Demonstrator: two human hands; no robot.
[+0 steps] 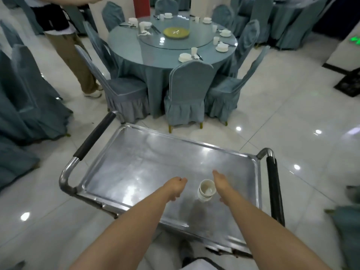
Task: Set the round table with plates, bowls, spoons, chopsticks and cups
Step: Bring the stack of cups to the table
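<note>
Seemingly both hands flank stacked cups; left fingers loosely curled, right straight.

Bright overhead light, glare spots on glossy floor, blurred, warped edges

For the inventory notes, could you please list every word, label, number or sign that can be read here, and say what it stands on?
No text can be read anywhere in this view.
Green lit sign at the far right wall: a glowing shape, too blurred and cut off to read.
Stacked cups on the steel cart: plain white, no marking visible.
Dishes on the round table: plain white, too small to show any print.
</note>
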